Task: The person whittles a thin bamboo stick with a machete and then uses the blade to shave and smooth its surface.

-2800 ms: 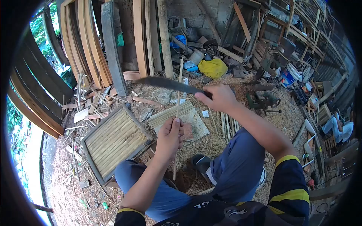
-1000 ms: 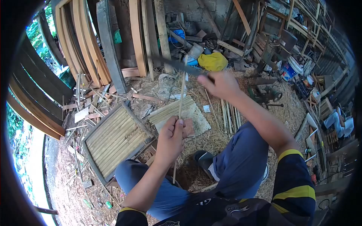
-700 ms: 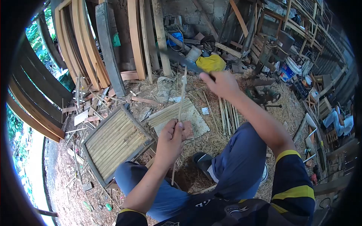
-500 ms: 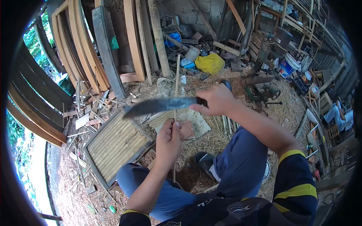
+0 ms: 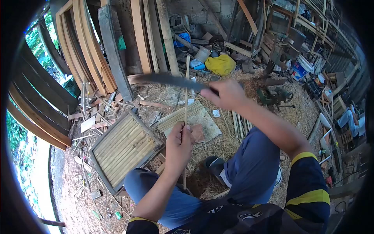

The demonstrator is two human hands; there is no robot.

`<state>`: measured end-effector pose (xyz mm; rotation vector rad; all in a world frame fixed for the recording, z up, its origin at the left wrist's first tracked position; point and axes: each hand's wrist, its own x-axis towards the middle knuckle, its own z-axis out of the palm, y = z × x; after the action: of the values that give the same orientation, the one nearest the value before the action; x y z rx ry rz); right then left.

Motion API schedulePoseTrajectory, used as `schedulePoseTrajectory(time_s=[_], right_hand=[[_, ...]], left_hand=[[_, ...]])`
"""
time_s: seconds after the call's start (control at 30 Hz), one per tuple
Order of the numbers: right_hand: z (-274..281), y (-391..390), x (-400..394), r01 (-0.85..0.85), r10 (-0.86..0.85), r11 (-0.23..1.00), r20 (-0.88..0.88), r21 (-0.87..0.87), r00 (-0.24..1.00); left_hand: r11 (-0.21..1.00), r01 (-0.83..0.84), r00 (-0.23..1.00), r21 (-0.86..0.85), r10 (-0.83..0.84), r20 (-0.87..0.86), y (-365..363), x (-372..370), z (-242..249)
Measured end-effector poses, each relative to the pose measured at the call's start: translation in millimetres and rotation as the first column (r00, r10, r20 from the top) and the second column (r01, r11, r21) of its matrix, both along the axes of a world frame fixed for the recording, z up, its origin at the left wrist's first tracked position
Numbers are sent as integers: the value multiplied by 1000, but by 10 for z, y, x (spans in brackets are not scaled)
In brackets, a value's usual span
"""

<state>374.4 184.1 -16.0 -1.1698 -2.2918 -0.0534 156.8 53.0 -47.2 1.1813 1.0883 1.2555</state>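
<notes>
Wrapped round a thin bamboo strip (image 5: 186,102), my left hand (image 5: 179,146) holds it upright in front of my knees. My right hand (image 5: 228,95) grips the handle of a machete (image 5: 171,80), whose long dark blade points left and crosses the strip's upper part. The blade is slightly blurred. Below and beyond my left hand, a bundle of thin strips (image 5: 175,117) lies on a pale board (image 5: 208,123). To the left, a framed panel of bamboo slats (image 5: 124,150) rests tilted near my knee.
Wood shavings (image 5: 300,128) cover the ground. Long planks (image 5: 87,43) lean at the back left. A yellow cloth bundle (image 5: 220,64) lies among scrap wood, and a green metal vise (image 5: 274,95) stands right of it. Another person (image 5: 348,119) sits at the far right.
The machete has moved up along the strip with my right hand, its tip now higher. My left hand keeps its grip on the strip. The view has shifted slightly.
</notes>
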Motion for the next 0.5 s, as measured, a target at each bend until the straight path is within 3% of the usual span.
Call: schedulePoseTrajectory(time_s=[0.03, 0.07, 0.17, 0.2, 0.3, 0.43, 0.5], right_hand=[[12, -88, -21, -42, 42, 999, 35, 13, 999], [26, -220, -39, -229, 223, 971, 88, 62, 971], [44, -102, -51, -140, 131, 989, 162, 48, 978], [49, 27, -79, 9, -10, 999, 43, 40, 999], [46, 52, -5, 64, -64, 998, -86, -11, 994], [34, -155, -26, -234, 215, 968, 184, 92, 959], [22, 66, 0, -24, 23, 1000, 62, 20, 998]], left_hand=[[999, -1, 1000, 34, 2, -20, 28, 2, -80], [998, 0, 999, 64, 3, -46, 41, 4, -127], [1000, 11, 1000, 26, -10, -12, 34, -27, -103], [1000, 14, 1000, 9, -13, -13, 18, -41, -81], [1000, 21, 1000, 5, -21, -19, 6, -16, -42], [999, 9, 1000, 40, -8, -29, 30, 17, -78], [999, 11, 999, 36, -10, -33, 15, -3, -82]])
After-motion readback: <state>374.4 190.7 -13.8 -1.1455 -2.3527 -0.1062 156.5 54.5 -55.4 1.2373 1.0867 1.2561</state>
